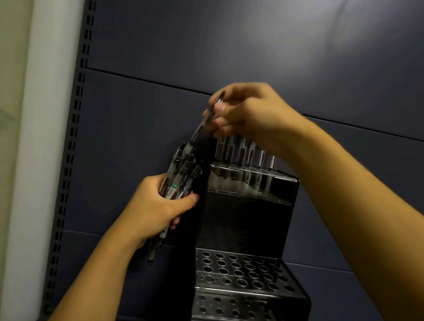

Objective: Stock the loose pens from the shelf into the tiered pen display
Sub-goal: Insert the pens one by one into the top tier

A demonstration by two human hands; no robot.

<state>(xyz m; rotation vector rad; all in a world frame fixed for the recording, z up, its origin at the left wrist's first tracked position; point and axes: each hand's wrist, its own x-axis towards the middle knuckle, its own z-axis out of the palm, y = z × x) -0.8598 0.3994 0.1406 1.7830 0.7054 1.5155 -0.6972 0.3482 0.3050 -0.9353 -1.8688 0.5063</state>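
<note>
Bare forearms are reaching in from the lower edge, both cut off by the frame. Nearest, the dark tiered pen display point(246, 285) of glossy metal is showing two lower tiers of round holes standing vacant; its base is running out of view at the bottom. The left hand point(154, 208) is curling its fingers and thumb round a bundle of clear-barrelled pens point(177, 180), held just beside the display's left wall; print on the barrels is too blurred to read, and the tips are poking out below the fist. Higher up, the right hand point(243, 112) is pinching a single dark pen point(205, 126), tilted, with its lower end blurring into the bundle. Behind that hand, a row of pens point(245, 153) is standing upright in the top tier, partly hidden by the fingers. Farthest, a dark blue shelf back panel point(279, 46) is filling the background.
</note>
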